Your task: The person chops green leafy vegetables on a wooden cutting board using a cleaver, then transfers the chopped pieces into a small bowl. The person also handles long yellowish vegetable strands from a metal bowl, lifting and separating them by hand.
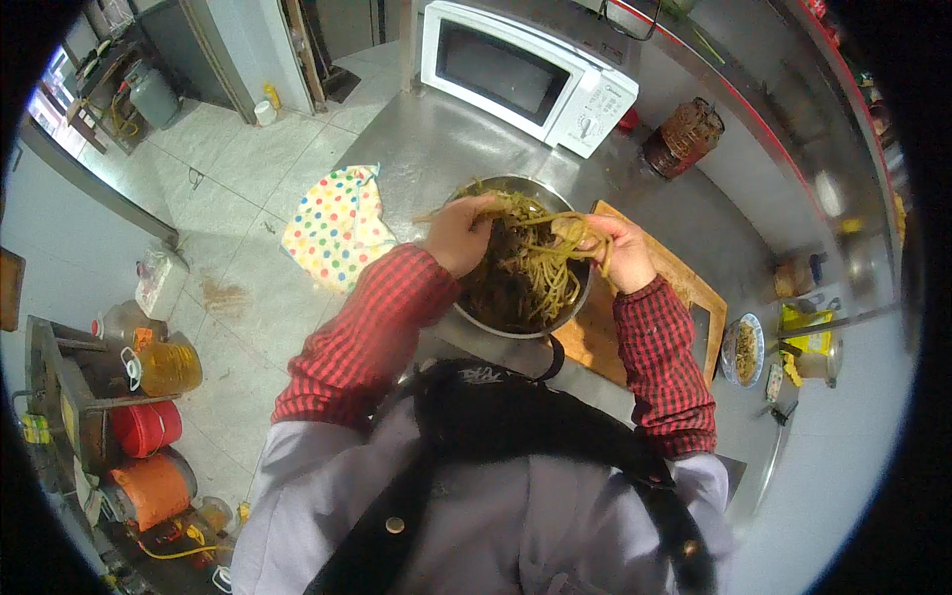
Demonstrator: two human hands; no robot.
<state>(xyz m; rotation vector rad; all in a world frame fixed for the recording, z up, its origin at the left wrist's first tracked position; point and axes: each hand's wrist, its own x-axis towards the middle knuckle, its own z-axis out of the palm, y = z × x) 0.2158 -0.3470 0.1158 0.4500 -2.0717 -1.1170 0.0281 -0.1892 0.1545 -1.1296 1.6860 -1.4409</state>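
Observation:
A round metal bowl point(508, 334) stands before me on the steel counter, holding dark liquid and a tangle of long yellow-green vegetable strands point(554, 279). My right hand point(628, 249) grips a looped bunch of these strands above the bowl's right side, and some hang down into it. Over the left side, my left hand point(462, 232) has its fingers curled on strands, with thin ends poking out to its left. Its fingertips are partly hidden. Under the bowl's right edge lies a wooden cutting board point(669, 275). Red-and-black checked sleeves cover both forearms.
A white microwave point(524, 74) stands at the back of the steel counter. A polka-dot cloth point(338, 227) lies at its left edge. To the right are a rusty-brown container point(684, 137) and a patterned bowl of food point(742, 349). Oil jugs point(167, 368) fill a low rack at left.

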